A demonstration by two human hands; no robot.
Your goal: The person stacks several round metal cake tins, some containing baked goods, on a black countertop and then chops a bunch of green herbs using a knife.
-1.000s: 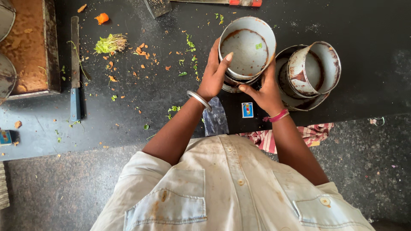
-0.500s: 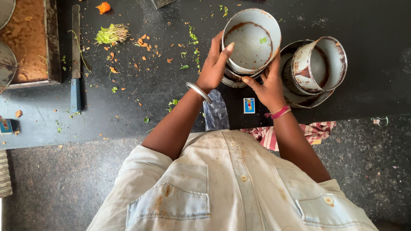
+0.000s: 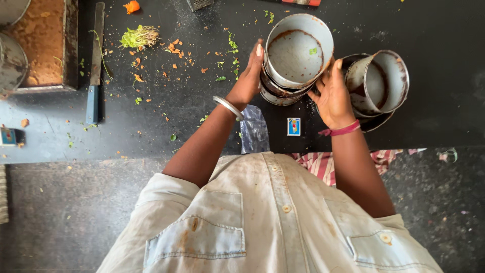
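steel pot (image 3: 298, 50) tilted atop a stack of pans on black counter (image 3: 434, 126) | left hand (image 3: 248, 78) and right hand (image 3: 331, 93) clasp opposite walls, fingers wrapped | best kept level, grip even | second pot (image 3: 379, 81) just beside

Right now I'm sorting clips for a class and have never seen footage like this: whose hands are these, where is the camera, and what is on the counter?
There is no machine here. A person wears a camera on the head, looking straight down over their pale shirt. The left hand and the right hand grip the sides of a round metal pot, which sits tilted on another pot beneath it. It looks empty apart from a brown ring and a green scrap. A second stack of pots stands to its right. On the dark counter lie vegetable scraps, a knife, a small card-like box and a clear plastic bag.
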